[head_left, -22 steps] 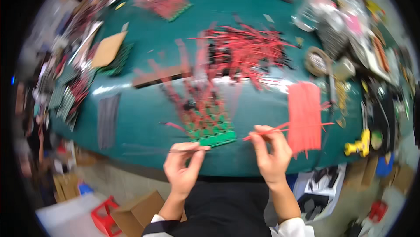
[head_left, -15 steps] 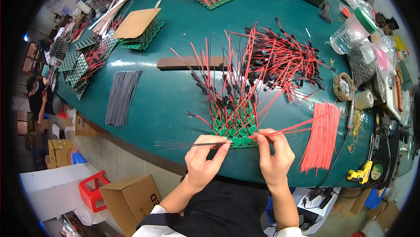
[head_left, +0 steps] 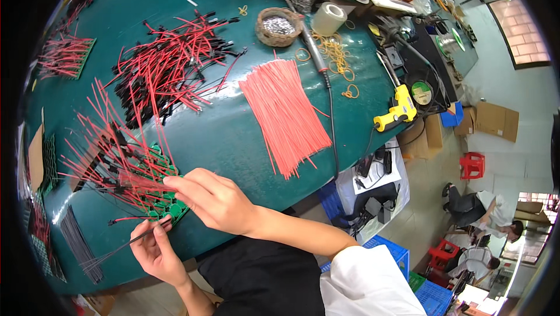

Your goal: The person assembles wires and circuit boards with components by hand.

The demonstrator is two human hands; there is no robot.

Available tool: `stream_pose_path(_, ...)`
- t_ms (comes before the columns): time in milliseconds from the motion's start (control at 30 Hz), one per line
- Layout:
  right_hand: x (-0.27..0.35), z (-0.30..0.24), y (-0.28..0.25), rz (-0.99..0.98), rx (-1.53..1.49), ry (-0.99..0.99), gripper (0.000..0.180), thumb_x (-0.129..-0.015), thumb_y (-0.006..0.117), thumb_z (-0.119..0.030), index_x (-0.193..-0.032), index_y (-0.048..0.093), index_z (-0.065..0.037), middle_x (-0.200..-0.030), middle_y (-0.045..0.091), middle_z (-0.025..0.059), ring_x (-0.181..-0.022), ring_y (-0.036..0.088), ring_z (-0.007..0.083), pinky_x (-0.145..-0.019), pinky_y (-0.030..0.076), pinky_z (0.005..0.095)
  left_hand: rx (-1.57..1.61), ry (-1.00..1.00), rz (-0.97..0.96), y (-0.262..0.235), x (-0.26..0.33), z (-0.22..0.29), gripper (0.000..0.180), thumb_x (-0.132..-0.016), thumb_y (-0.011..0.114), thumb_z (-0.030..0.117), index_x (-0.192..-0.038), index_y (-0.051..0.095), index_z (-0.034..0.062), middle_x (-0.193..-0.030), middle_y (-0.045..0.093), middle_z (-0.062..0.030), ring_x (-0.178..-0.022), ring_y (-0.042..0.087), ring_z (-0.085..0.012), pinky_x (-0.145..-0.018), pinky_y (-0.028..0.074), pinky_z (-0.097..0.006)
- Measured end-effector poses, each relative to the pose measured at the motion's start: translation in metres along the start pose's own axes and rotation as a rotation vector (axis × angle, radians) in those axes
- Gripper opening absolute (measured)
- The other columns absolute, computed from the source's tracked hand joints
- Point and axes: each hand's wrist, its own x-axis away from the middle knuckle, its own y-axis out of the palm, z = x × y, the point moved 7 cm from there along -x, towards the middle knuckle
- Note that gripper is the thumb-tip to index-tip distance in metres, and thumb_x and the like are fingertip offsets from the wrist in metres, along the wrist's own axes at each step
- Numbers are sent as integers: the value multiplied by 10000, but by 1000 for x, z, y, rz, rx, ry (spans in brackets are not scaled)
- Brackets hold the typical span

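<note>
My left hand (head_left: pixel 156 256) pinches a few thin black wires (head_left: pixel 119 250) at the near edge of a green circuit board panel (head_left: pixel 175 207). Their loose ends trail left toward a bundle of black wires (head_left: pixel 80 246). Above the same panel, my right hand (head_left: pixel 213 202) is closed, its fingertips on blurred red wires (head_left: pixel 146 183) that stretch leftward over the boards. Red and black leads with black connectors (head_left: pixel 111 141) stand up from the panel and hide much of it. A neat bundle of red wires (head_left: pixel 286 118) lies to the right of the panel.
Behind the panel is a heap of red and black leads (head_left: pixel 175 59). A soldering iron (head_left: pixel 314 48), a round solder pot (head_left: pixel 279 27), a tape roll (head_left: pixel 328 18), rubber bands (head_left: pixel 335 53) and a yellow glue gun (head_left: pixel 398 109) lie toward the right. Other people (head_left: pixel 484 217) are far right.
The view has swung right, so the bench things appear farther left. My right hand's red wires now point left across the panel instead of right. My left hand still pinches black wires.
</note>
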Motion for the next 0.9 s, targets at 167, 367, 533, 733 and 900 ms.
stream_pose_path(167,6,2,-2,56,-59,7,325,-797,706,42,-1104,600,48,-944,633,140,-787,648,288,-669,552,359,0,-6,-27,5,3,3,226,-959,539,-47,-1180,491,-51,-1024,607,-154,-889,675,-226,-776,573,-313)
stream_pose_path(367,4,-2,0,10,-65,-9,304,-780,718,38,-1066,616,33,-929,623,129,-787,646,284,-663,552,355,-9,-6,-37,4,3,2,207,-962,529,-55,-1166,494,-50,-1017,611,-150,-904,672,-219,-790,575,-307)
stream_pose_path(533,2,2,-2,4,-54,5,285,-776,717,38,-1048,631,25,-917,618,120,-783,644,279,-653,545,353,-10,8,-42,6,-1,4,204,-961,528,-57,-1162,496,-51,-1014,608,-148,-905,673,-222,-787,572,-299)
stream_pose_path(733,-6,-8,3,2,2,-40,247,-798,706,51,-1033,633,48,-935,674,130,-789,657,266,-664,557,343,-25,-35,14,-1,-2,7,205,-924,574,-80,-1121,542,-34,-1006,600,-112,-899,674,-219,-771,567,-301)
stream_pose_path(900,-4,-1,-3,-52,139,61,125,-818,693,102,-887,604,49,-880,675,149,-739,667,248,-639,555,326,-301,67,13,16,-9,15,121,-809,731,-42,-916,682,-14,-899,669,-107,-792,683,-184,-668,564,-277)
